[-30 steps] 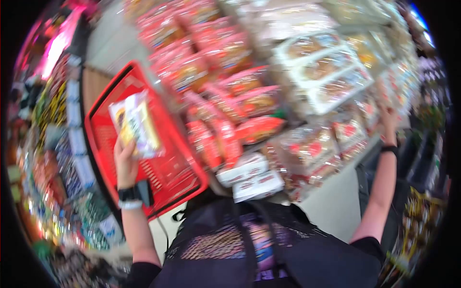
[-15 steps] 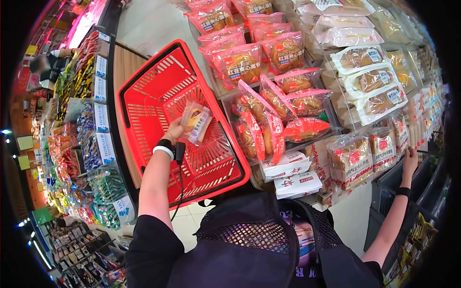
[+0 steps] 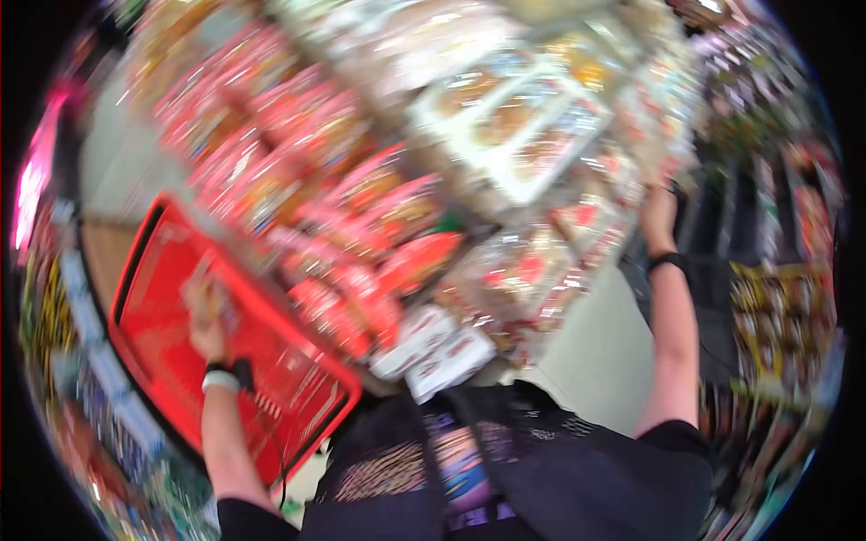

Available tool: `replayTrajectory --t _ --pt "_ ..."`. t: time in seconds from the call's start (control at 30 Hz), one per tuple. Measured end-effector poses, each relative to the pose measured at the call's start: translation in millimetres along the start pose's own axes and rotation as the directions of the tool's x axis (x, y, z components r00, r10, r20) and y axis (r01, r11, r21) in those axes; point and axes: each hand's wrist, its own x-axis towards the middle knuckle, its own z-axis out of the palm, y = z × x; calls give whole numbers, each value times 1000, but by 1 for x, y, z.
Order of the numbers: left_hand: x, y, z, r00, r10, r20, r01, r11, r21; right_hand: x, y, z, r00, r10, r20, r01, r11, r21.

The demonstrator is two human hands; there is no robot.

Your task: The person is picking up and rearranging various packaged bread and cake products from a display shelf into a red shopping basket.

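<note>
Fingers (image 3: 200,305) too blurred for me to tell either grip.
I see a packet (image 3: 223,309) at the left hand (image 3: 208,334), over the red basket (image 3: 273,317); the right hand (image 3: 659,216) is by bagged goods (image 3: 646,159): tugging blind could crumple them.

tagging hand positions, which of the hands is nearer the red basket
Left. The left hand is over the red basket; the right hand is away from it, beside bagged goods.

I see the left hand (image 3: 208,330) out ahead, blurred, left forearm (image 3: 227,442) slanting outward, right hand (image 3: 659,219) higher in view, right forearm (image 3: 677,338) extended, both grips unclear.
</note>
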Motion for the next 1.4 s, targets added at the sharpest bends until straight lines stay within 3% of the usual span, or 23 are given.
replayTrajectory --t 0.03,0.07,0.1,0.13,0.17,0.23,0.27,0.33,0.37,0.43,0.47,0.57,0.63,0.73,0.87,0.93,1.07,1.1,1.13,1.23,1.33,1.37,1.4 --pt "14 -25 -9 993 -98 60 105 987 -121 2 29 27 1000 -15 -11 15 1000 -13" --pt "17 -25 -18 998 66 -20 -61 976 211 -1 28 37 996 65 -59 -65 998 7" --pt "38 -81 -36 990 129 -59 -104 942 318 -2 29 41 993 121 12 -121 991 55" --pt "36 -69 -41 962 -269 52 264 960 91 -4 21 39 984 172 37 -175 978 115" --pt "28 -47 -26 931 -351 102 336 931 141 -6 25 28 974 222 46 -226 967 121" --pt "15 -28 -22 951 -308 5 307 949 65 -7 19 20 969 243 48 -247 956 157" --pt "12 -33 -22 999 -36 18 32 978 207 -7 23 24 970 243 20 -243 955 170" --pt "-1 16 -10 963 -216 -163 270 796 541 -3 29 33 967 252 -22 -244 951 191" --pt "2 16 -9 966 -207 -156 259 804 536 1 31 36 964 259 -54 -240 943 231" --pt "6 5 -20 960 -253 -118 251 602 758 10 28 35 961 248 -125 -199 929 313" --pt "11 2 -17 916 -377 -137 304 430 850 16 24 35 958 256 -131 -204 927 316" --pt "10 -8 -21 937 -331 -115 271 475 837 34 14 35 951 259 -169 -176 902 394" --pt "13 -12 -19 869 -426 -252 401 306 864 40 11 34 951 244 -190 -163 918 362" --pt "10 -4 -13 886 -386 -257 374 267 888 46 19 50 944 245 -222 -164 930 328" --pt "-16 13 -2 912 -254 -321 397 364 842 54 38 57 895 359 -265 -262 903 340" --pt "-14 9 -9 946 -301 -121 258 471 844 69 46 40 858 457 -236 -359 861 360" --pt "2 -22 -24 934 -330 -136 314 580 751 111 74 62 781 603 -163 -536 780 323" --pt "2 -18 -25 918 -390 -72 344 694 633 118 68 53 785 599 -160 -526 780 340" --pt "2 -20 -22 898 -439 21 371 783 499 115 71 37 713 697 -78 -649 698 303" --pt "-23 58 1 913 -407 -17 348 757 554 133 74 35 598 796 89 -791 570 221" --pt "-36 100 11 904 -427 -4 378 795 474 142 73 35 609 782 135 -792 588 166" --pt "-35 96 8 919 -393 -1 336 784 522 156 98 72 664 721 197 -734 581 351" --pt "-34 93 6 921 -387 -31 349 790 505 155 88 52 657 717 233 -753 609 251"
